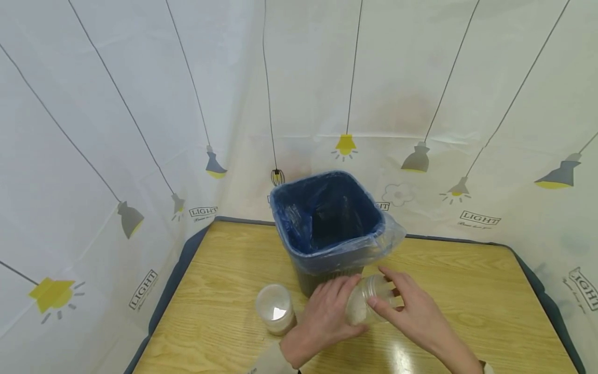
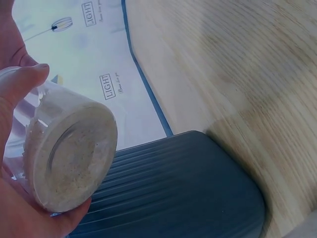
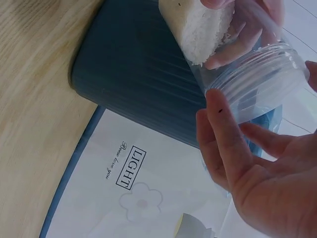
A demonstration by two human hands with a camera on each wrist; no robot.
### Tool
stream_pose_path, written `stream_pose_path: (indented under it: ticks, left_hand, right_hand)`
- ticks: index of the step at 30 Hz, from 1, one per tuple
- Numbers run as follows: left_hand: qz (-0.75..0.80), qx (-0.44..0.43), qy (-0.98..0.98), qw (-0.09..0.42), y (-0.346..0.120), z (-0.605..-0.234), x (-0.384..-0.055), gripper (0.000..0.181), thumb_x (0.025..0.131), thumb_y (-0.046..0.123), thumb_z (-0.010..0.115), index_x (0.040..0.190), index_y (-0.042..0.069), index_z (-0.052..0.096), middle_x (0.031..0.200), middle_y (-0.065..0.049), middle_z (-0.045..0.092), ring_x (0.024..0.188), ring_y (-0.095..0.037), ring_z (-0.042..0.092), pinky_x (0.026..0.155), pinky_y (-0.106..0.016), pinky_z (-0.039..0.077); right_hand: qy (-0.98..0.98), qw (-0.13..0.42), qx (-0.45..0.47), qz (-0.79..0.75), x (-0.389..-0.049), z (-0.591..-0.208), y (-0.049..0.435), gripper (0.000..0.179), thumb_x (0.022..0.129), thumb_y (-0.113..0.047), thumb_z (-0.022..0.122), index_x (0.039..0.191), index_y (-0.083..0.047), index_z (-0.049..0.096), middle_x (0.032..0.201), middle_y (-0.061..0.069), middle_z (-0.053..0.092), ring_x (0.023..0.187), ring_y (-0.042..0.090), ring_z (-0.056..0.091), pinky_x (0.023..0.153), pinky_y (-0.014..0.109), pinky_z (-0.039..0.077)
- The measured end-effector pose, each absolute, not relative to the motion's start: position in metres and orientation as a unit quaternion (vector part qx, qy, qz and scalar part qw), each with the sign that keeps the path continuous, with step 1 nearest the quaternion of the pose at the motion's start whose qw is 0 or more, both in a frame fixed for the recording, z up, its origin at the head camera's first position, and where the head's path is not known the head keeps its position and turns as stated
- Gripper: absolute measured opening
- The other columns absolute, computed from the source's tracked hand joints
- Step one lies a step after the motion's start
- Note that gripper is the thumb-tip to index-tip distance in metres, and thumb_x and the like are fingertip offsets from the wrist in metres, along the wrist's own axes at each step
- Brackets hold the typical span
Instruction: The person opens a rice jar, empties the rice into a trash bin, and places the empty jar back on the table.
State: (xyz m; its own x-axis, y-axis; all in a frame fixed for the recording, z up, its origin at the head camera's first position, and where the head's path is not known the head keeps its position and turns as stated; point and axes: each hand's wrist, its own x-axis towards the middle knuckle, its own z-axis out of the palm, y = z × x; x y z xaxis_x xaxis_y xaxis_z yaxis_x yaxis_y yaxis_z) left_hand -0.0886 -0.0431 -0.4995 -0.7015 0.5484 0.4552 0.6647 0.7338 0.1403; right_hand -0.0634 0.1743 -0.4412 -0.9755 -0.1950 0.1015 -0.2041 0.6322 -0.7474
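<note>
My left hand [image 1: 324,311] grips a clear plastic jar [image 1: 356,307] by its body, just in front of the bin. The jar lies tilted on its side in the air, its base facing the left wrist camera. White rice-like grains [image 3: 205,39] are heaped towards that base. My right hand [image 1: 418,306] holds the jar's other end, thumb and fingers around the clear, ridged screw lid [image 3: 272,82]. A second clear jar [image 1: 275,311] stands upright on the table, left of my left hand.
A dark blue bin [image 1: 308,278] lined with a blue plastic bag [image 1: 390,239] stands on the wooden table [image 1: 224,301] beyond my hands. White sheeting [image 1: 317,78] printed with lamps encloses the table at the back and both sides.
</note>
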Motion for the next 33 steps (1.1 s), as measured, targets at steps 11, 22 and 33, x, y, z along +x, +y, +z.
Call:
stream_pose_path:
  ticks: [11, 22, 33]
  left_hand:
    - [-0.183, -0.335, -0.911, 0.157, -0.044, -0.498, -0.090, 0.106, 0.066, 0.060, 0.092, 0.150, 0.014, 0.046, 0.133, -0.002, 0.063, 0.116, -0.019, 0.063, 0.094, -0.035, 0.054]
    - [-0.218, -0.334, -0.905, 0.146, -0.045, -0.500, -0.090, 0.104, 0.066, 0.057, 0.093, 0.148, 0.012, 0.047, 0.132, -0.002, 0.063, 0.117, -0.017, 0.063, 0.094, -0.034, 0.055]
    - [-0.295, -0.306, -0.894, 0.139, -0.047, -0.512, -0.085, 0.106, 0.066, 0.052, 0.094, 0.150, 0.010, 0.045, 0.136, -0.005, 0.063, 0.120, -0.019, 0.063, 0.097, -0.034, 0.054]
  right_hand:
    - [-0.888, 0.048, 0.175, 0.423, -0.061, -0.442, 0.179, 0.060, 0.091, -0.033, 0.080, 0.144, -0.017, 0.057, 0.135, 0.004, 0.059, 0.114, 0.024, 0.061, 0.077, 0.031, 0.060]
    - [-0.871, 0.077, 0.210, 0.438, -0.064, -0.448, 0.183, 0.062, 0.089, -0.021, 0.083, 0.145, -0.015, 0.056, 0.136, 0.005, 0.058, 0.115, 0.020, 0.058, 0.078, 0.034, 0.061]
    - [-0.837, 0.104, 0.208, 0.495, -0.065, -0.448, 0.199, 0.067, 0.087, 0.002, 0.079, 0.148, -0.010, 0.053, 0.137, 0.005, 0.055, 0.116, 0.000, 0.054, 0.081, 0.028, 0.060]
